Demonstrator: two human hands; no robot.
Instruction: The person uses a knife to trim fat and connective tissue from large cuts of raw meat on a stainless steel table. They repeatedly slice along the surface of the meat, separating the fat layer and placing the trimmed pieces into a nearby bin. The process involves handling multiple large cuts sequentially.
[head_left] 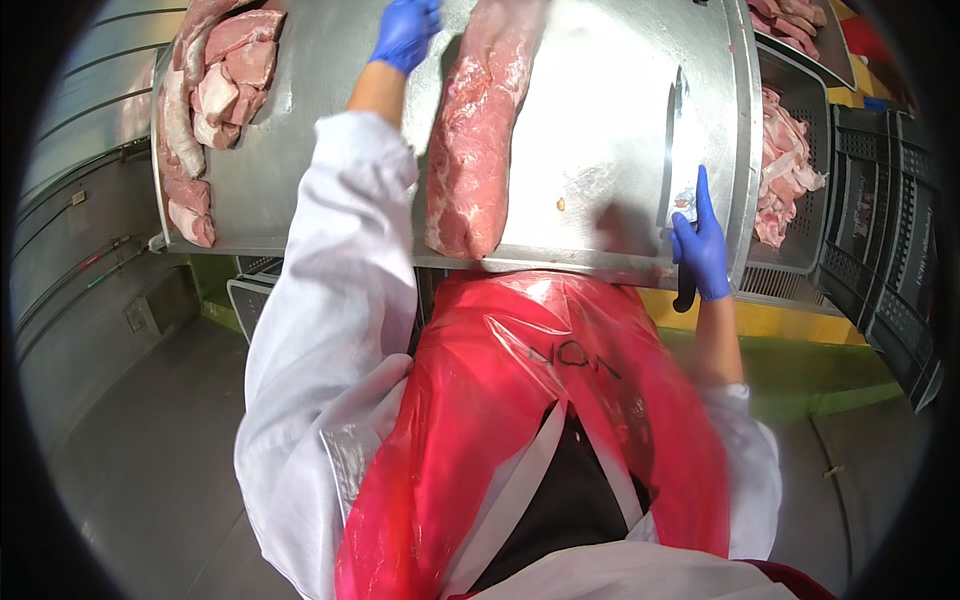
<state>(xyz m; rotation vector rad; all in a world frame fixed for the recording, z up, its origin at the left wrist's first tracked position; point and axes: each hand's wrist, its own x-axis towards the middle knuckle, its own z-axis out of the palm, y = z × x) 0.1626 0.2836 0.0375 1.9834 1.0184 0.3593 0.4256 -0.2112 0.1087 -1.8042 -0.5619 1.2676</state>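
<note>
A long slab of pink raw meat, seemingly a pork loin (475,140), lies lengthwise on the metal table (330,180), its near end close to the front edge. My left hand (405,38), in a blue glove, is left of the meat's far part and apart from it. Its fingers look curled, with nothing visible in them; the picture's top edge cuts the view there. My right hand (702,245), also gloved in blue, grips a knife (682,135) by its dark handle near the table's right front corner. The blade points away from me.
Several cut meat pieces (235,80) are piled at the table's left side. Beyond the right edge, a grey crate (815,180) holds meat trimmings (785,170), with more meat (790,25) in a container behind. Black crates (880,230) stand farther right. My red apron (560,400) meets the front edge.
</note>
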